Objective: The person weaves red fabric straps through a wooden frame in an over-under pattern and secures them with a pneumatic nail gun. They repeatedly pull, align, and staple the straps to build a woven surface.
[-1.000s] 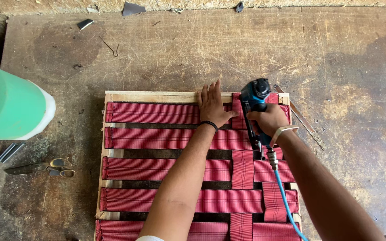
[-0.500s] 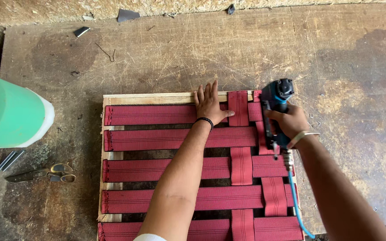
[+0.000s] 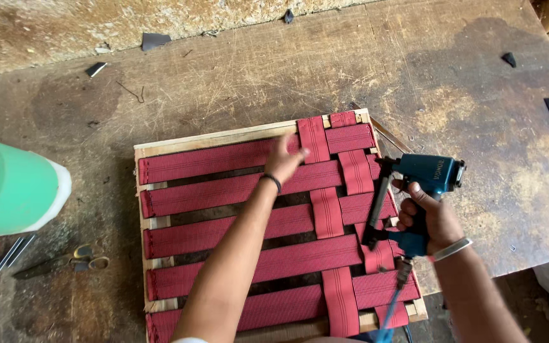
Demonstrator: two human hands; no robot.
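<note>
The left hand [image 3: 285, 160] rests on red webbing [image 3: 236, 190] woven across a wooden frame [image 3: 142, 222]; the right hand [image 3: 428, 219] grips a blue staple gun [image 3: 414, 190] beside it.

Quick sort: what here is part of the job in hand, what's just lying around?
In use: left hand on red webbing; wooden frame; right hand gripping blue staple gun.
Lying about: scissors, green roll, dark scraps, workbench.

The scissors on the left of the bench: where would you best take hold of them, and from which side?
Grip the scissors by the handle loops, coming from above on the side toward the frame. They lie flat on the bench with the loops pointing right, toward the webbing, and the dark blades pointing left, so that end is blunt and open to fingers. The loops look yellowish; finer detail is too small to tell.
</note>
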